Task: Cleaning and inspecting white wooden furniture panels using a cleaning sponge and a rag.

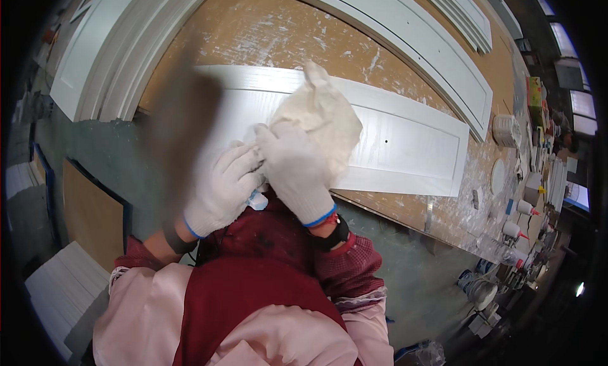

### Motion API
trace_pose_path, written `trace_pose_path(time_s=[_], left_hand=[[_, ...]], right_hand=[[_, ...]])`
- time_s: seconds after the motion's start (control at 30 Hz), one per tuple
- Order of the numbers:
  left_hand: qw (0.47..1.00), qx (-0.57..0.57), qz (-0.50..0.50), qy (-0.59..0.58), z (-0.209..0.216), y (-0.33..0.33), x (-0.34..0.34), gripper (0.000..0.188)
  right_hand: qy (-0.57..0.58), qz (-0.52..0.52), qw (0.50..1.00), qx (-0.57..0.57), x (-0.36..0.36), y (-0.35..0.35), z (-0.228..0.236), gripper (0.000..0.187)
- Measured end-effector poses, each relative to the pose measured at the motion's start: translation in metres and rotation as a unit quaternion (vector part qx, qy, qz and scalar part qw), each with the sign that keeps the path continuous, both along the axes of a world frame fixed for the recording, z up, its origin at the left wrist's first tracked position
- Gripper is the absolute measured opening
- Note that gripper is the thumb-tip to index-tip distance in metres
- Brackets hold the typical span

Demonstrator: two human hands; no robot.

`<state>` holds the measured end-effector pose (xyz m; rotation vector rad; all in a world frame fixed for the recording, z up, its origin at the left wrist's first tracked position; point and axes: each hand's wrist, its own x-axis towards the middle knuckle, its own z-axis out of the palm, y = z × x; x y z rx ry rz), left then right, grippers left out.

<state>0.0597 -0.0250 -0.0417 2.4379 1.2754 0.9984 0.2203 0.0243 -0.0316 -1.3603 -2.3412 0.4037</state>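
In front of my apron both hands meet, each in a white knitted glove with a blue cuff edge. The fingers of my left hand (223,190) are curled inward. A small white and light-blue piece (256,201) pokes out below them, its kind unclear. My right hand (296,173) is closed, thumb and fingers together against the left fingertips; whatever lies between them is hidden. A crumpled cream cloth (326,119) rests on the white framed panel (405,141), just beyond my right hand and partly covered by it.
White panels (392,33) lie at the worktable's (253,30) far side, with more stacked at left (101,55). A blurred brown shape (183,112) hides part of the near panel. Glue bottles (514,230) and a white tub (505,130) stand at right.
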Motion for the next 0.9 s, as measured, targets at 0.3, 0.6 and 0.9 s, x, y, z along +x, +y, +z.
trace_pose_path(time_s=[0.3,0.6,0.9], left_hand=[[0.999,-0.032,-0.021,-0.021,0.004,0.002,-0.012,0.023],[0.999,0.036,-0.028,-0.013,-0.011,0.002,-0.015,0.019],[0.997,-0.005,-0.063,-0.041,0.002,0.010,-0.022,0.016]], right_hand=[[0.230,-0.105,0.899,-0.356,0.103,0.029,-0.003,0.013],[-0.050,0.188,0.981,-0.012,-0.029,0.031,0.004,0.021],[0.242,-0.265,0.818,-0.449,0.100,0.043,0.018,0.020]])
